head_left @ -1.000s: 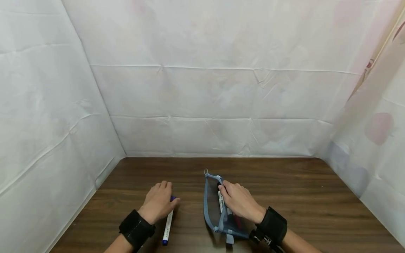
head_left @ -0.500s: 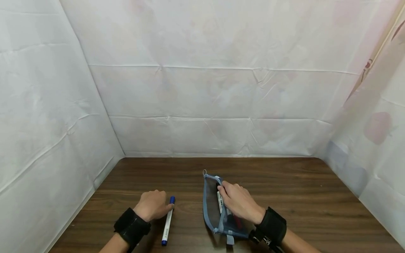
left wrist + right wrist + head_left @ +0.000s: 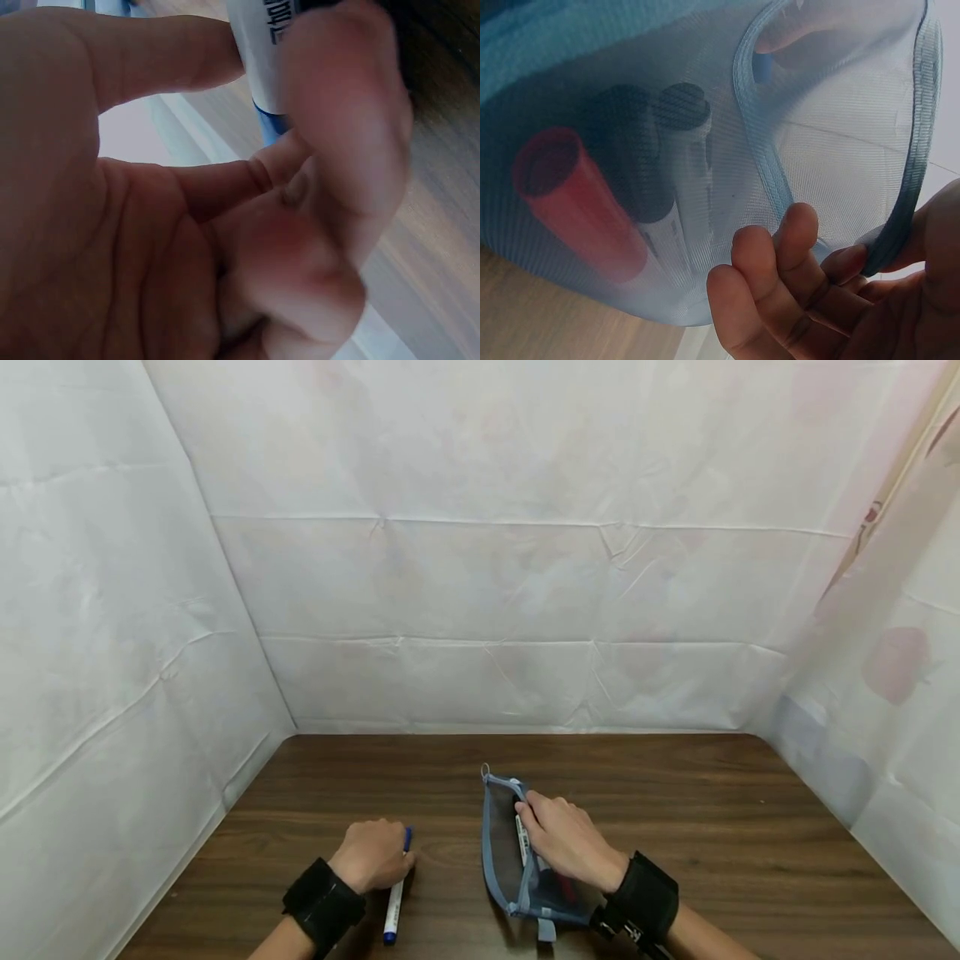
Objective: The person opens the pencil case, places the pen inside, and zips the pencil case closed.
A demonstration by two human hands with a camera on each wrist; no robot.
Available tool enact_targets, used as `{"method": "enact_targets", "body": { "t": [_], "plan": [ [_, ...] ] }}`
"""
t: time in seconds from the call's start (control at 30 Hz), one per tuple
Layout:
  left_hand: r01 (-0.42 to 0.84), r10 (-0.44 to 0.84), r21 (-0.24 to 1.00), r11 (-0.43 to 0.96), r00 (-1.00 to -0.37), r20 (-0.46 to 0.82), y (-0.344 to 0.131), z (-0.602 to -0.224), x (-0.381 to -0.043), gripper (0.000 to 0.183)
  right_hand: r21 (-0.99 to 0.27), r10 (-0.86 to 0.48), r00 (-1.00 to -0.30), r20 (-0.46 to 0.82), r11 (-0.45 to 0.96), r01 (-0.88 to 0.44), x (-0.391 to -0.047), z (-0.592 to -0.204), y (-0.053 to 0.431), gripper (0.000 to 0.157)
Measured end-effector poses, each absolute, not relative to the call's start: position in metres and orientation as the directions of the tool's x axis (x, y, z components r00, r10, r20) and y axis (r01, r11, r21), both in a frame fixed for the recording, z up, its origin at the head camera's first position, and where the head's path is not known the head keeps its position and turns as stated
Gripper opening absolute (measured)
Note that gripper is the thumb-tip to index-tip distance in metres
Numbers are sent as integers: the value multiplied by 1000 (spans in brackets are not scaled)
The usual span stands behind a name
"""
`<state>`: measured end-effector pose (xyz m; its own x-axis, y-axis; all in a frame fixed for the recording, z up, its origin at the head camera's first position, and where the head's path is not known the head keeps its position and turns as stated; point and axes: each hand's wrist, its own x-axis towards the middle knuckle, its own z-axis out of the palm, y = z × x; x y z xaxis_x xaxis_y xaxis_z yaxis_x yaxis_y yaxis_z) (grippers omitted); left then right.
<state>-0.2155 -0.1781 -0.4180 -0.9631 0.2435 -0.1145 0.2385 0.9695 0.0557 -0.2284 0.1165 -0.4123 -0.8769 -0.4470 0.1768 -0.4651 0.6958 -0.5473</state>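
Observation:
My left hand [image 3: 372, 856] pinches a white whiteboard marker with blue ends [image 3: 394, 906] that lies lengthwise on the table. In the left wrist view, the thumb [image 3: 169, 56] and a curled finger are on opposite sides of the marker's barrel [image 3: 255, 60]. To the right, a blue mesh zip pouch [image 3: 487, 852] gapes open towards the left. Its upper edge is held between the thumb and fingers of my right hand [image 3: 568, 839]. Through the mesh in the right wrist view show a red-capped marker [image 3: 585, 210] and dark-capped white markers [image 3: 686, 142].
The brown wooden table [image 3: 675, 793] meets a white sheet wall [image 3: 480, 685] at the back. More sheeting [image 3: 135, 693] hangs along the left and right sides. A small fabric tab [image 3: 546, 930] sticks out from the pouch's near end.
My left hand has drawn back towards me from the marker's far end, and its fingers have come together on the barrel. My right hand and the pouch have stayed put.

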Motion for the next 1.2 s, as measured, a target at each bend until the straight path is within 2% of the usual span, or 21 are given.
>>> {"method": "enact_targets", "body": {
  "t": [0.3,0.47,0.6,0.8,0.97,1.1,1.2],
  "plan": [
    [246,251,60,967,-960,-123,-178,-422,-218,37,-550,-449,-875,179,692,-468,-228,-413,117,38],
    [239,257,132,962,-957,-135,-181,-425,-222,39,-550,-447,-877,179,693,-465,-228,-413,118,38],
    [244,293,310,919,-948,-122,-183,-423,-226,43,-548,-446,-875,187,692,-470,-228,-413,118,38],
    [259,407,587,767,-904,-133,-178,-420,-229,41,-555,-450,-874,182,687,-469,-228,-413,119,37],
    [167,467,795,583,-870,-160,-168,-422,-230,42,-555,-444,-876,189,688,-468,-227,-413,118,39],
    [62,494,901,428,-851,-176,-158,-423,-229,41,-554,-443,-876,190,689,-468,-227,-413,118,39],
    [28,499,931,365,-850,-170,-150,-424,-228,40,-551,-447,-874,191,688,-472,-228,-412,118,38]
  ]
}}
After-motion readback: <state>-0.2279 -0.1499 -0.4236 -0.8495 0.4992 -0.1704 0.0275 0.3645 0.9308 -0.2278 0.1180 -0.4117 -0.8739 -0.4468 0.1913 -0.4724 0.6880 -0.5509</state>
